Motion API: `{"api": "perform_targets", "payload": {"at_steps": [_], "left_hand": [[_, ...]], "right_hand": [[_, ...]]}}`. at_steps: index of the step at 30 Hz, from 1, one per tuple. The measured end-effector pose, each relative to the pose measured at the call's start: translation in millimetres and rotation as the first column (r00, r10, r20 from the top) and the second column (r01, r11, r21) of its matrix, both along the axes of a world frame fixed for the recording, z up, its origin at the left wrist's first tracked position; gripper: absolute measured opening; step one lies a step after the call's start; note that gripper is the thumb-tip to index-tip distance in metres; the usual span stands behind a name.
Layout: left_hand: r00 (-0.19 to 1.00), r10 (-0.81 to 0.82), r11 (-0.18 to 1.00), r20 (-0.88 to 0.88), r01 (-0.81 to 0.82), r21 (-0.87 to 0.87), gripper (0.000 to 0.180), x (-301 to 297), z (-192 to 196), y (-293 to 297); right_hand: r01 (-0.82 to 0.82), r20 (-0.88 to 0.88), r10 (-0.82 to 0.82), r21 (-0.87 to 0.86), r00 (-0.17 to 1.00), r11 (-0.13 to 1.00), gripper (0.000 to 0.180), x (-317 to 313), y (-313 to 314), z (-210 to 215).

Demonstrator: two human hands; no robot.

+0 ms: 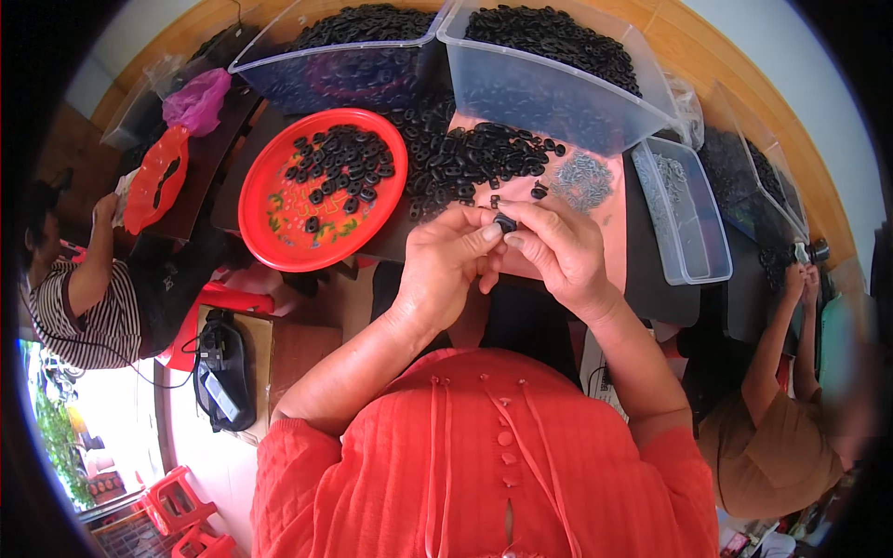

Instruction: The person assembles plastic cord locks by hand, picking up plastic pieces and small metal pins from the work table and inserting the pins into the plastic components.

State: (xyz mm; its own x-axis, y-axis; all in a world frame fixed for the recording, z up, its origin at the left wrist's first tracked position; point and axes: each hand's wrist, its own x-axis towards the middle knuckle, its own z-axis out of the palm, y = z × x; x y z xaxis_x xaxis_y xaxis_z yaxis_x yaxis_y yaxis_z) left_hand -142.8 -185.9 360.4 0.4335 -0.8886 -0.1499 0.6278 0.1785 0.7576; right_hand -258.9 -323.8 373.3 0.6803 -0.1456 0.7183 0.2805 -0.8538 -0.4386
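My left hand [446, 256] and my right hand [563, 246] meet over the near edge of the work table. Between the fingertips and thumbs of both is pinched a small black oval part [505, 223], partly hidden by the fingers. Just beyond lies a loose heap of black oval parts with holes [484, 158], spread over a pink sheet [609, 251]. To the right of the heap, small silvery metal pieces [583, 181] lie in a pile, too small to tell their kind. A red round tray [279, 246] at the left carries more black parts.
Two large see-through bins [353, 79] [567, 102] full of black parts stand behind. A narrow see-through box [684, 242] with metal pieces stands at right. Co-workers sit on both sides, one in a striped shirt [79, 316], one in a brown top [772, 456]. A carton [298, 358] stands lower left.
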Motion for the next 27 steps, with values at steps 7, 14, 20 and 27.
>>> {"api": "perform_targets", "payload": {"at_steps": [7,14,20,27], "left_hand": [[0.999,0.049,0.999,0.022,-0.05,0.004,0.012,-4.7,-2.4,5.0],[0.998,0.058,0.998,0.011,-0.058,-0.007,0.012,-5.7,1.1,17.5],[0.844,0.332,0.91,0.421,-0.404,0.094,0.009,38.5,36.9,44.1],[0.14,0.328,0.786,0.934,-0.589,-0.188,0.025,125.1,58.8,89.9]], "right_hand": [[-0.028,-0.02,0.029,0.081,0.999,0.996,0.03,-1.5,4.8,-3.7],[-0.046,-0.02,0.047,0.086,0.999,0.995,0.029,-2.2,14.7,2.3],[0.007,-0.019,-0.005,0.122,1.0,0.992,0.024,-21.9,8.4,-5.9],[0.107,-0.061,-0.095,0.238,0.994,0.965,0.012,-34.3,-3.2,-10.4]]}}
